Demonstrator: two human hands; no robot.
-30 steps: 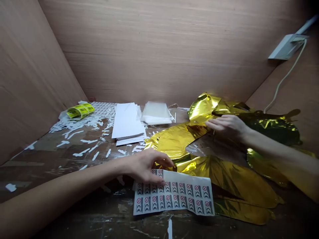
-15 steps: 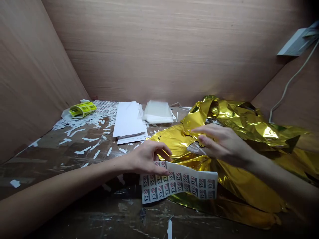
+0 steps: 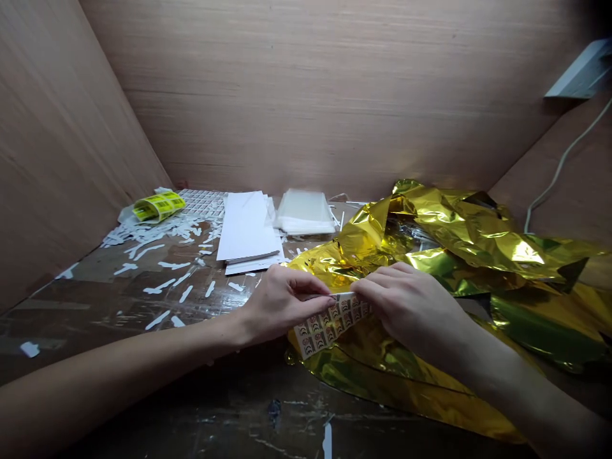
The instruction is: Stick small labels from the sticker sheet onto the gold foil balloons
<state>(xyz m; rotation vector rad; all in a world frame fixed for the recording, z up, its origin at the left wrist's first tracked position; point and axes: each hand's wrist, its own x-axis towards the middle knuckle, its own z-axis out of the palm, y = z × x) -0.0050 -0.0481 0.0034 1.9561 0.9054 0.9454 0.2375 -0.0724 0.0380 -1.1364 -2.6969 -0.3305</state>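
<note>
Between my hands is a sticker sheet (image 3: 318,331) printed with rows of small labels, some showing CE marks. My left hand (image 3: 287,299) pinches its top edge between thumb and fingers. The right end of the sheet is gripped by my right hand (image 3: 406,299), whose fingers curl over it and hide that end. Shiny gold foil (image 3: 411,376) lies crumpled beneath the sheet and under my right forearm, spreading to the right.
A stack of white cards (image 3: 248,226) lies behind my left hand, beside a pile of clear plastic sleeves (image 3: 306,213). At the far left is a roll of yellow labels (image 3: 159,208) among white paper scraps. A white box (image 3: 578,70) with a cable hangs on the right wall.
My right hand has come down and left from the gold foil and closed on the right end of the sticker sheet. The sheet is now tilted up at its right end.
</note>
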